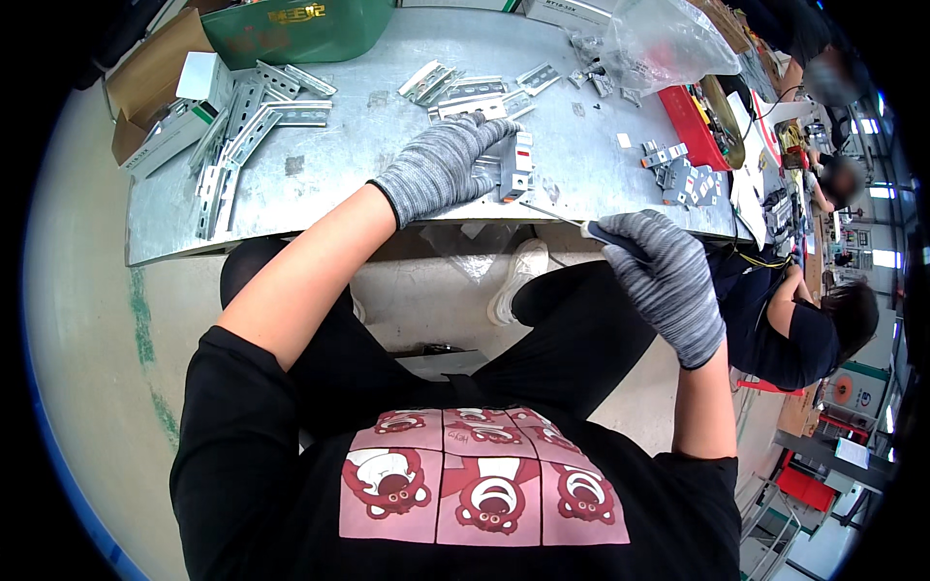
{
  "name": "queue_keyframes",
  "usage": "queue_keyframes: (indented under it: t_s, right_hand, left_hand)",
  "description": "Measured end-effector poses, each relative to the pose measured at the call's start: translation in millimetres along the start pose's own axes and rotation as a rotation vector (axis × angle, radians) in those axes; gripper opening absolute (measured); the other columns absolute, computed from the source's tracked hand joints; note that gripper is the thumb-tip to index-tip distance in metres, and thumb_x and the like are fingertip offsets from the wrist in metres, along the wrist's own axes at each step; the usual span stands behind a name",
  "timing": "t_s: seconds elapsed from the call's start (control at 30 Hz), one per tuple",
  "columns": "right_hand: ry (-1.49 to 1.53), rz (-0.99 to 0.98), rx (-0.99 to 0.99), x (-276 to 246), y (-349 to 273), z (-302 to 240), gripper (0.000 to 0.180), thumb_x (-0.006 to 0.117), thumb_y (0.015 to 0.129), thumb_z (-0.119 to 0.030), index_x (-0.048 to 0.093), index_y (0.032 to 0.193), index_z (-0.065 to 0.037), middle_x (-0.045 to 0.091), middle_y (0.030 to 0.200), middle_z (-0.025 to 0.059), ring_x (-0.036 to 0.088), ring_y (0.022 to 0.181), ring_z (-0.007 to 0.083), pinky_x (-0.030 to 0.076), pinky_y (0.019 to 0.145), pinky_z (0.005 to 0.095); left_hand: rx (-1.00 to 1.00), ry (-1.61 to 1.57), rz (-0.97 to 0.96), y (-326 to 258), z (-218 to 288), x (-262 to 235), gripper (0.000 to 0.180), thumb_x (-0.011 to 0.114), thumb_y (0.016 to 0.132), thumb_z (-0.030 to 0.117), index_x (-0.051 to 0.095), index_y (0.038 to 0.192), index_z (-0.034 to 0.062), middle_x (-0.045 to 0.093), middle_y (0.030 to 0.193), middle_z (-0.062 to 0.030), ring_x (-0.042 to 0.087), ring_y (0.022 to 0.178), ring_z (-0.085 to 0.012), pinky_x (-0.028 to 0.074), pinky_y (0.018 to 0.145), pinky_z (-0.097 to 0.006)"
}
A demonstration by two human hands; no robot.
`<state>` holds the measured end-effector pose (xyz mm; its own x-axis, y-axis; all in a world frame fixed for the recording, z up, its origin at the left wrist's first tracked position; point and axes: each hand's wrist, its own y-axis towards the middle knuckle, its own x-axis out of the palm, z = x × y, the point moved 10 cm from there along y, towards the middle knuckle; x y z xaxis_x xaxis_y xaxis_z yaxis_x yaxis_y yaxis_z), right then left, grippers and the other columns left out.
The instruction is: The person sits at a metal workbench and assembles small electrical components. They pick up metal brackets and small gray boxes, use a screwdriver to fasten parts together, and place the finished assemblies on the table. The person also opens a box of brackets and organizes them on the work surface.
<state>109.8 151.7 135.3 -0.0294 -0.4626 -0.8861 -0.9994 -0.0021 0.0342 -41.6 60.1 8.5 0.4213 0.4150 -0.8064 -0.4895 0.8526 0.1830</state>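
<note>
gloved hands at a breaker and a screwdriver

the left hand (448, 160), in a grey knit glove, reaches out over the metal table (387, 145) with its fingers curled down on a small white breaker module (516, 167) that has a red mark on its face. the module stands on the table just to the right of the fingertips, touching them, so the hand is closed on it rather than spread. how firmly it grips cannot be told, since the glove covers the near side of the part.

the right hand (664, 276), gloved the same way, is wrapped tight round the dark handle of a screwdriver (567, 221). its thin shaft runs up and to the left from the fist, and the tip ends right at the lower edge of the module, close below the left hand's fingers. whether the tip actually touches the part is too fine to tell.

beyond the left hand, toward the far side of the table, lie several short slotted metal rails (465, 89). well off to the left of that hand is a larger heap of rails (242, 126) beside a white box (201, 77) and a green case (295, 31). to the right of the right hand, a cluster of grey and white modules (683, 174) sits near a red tray (693, 126), with a clear plastic bag (668, 39) further out. a seated person in dark clothes (804, 329) is just beyond the right hand's wrist.
</note>
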Motion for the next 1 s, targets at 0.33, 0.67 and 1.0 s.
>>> queue_keyframes:
  t_s: [0.33, 0.67, 1.0]
  right_hand:
    - [-0.378, -0.088, -0.041, 26.7, 15.5, -22.3, 0.020, 0.063, 0.087, -0.009, 0.065, 0.106, -0.003, 0.062, 0.089, 0.0151, 0.062, 0.079, 0.0323, 0.051, 0.070, 0.0396]
    - [-0.687, -0.321, -0.391, 60.0, 40.6, -66.9, 0.025, 0.059, 0.080, -0.010, 0.062, 0.104, -0.004, 0.060, 0.098, 0.0129, 0.062, 0.095, 0.0299, 0.053, 0.074, 0.0400]
    - [-0.209, -0.453, -0.217, 39.4, 88.9, -11.9, 0.023, 0.067, 0.076, -0.004, 0.066, 0.098, -0.006, 0.063, 0.092, 0.0139, 0.066, 0.088, 0.0321, 0.053, 0.077, 0.0405]
  left_hand:
    - [0.013, 0.015, 0.009, 0.9, -3.1, 1.4, 0.063, 0.072, 0.081, 0.030, 0.049, 0.136, 0.0092, 0.059, 0.109, -0.0183, 0.059, 0.100, -0.0341, 0.049, 0.092, -0.043]
    - [0.003, -0.026, -0.019, -2.2, 0.6, -2.7, 0.063, 0.071, 0.081, 0.027, 0.048, 0.138, 0.0103, 0.059, 0.120, -0.0200, 0.059, 0.110, -0.0352, 0.047, 0.098, -0.043]
    - [0.027, -0.064, 0.016, 2.3, -0.3, -1.0, 0.060, 0.074, 0.079, 0.025, 0.052, 0.133, 0.0074, 0.062, 0.110, -0.0187, 0.061, 0.104, -0.0343, 0.049, 0.093, -0.043]
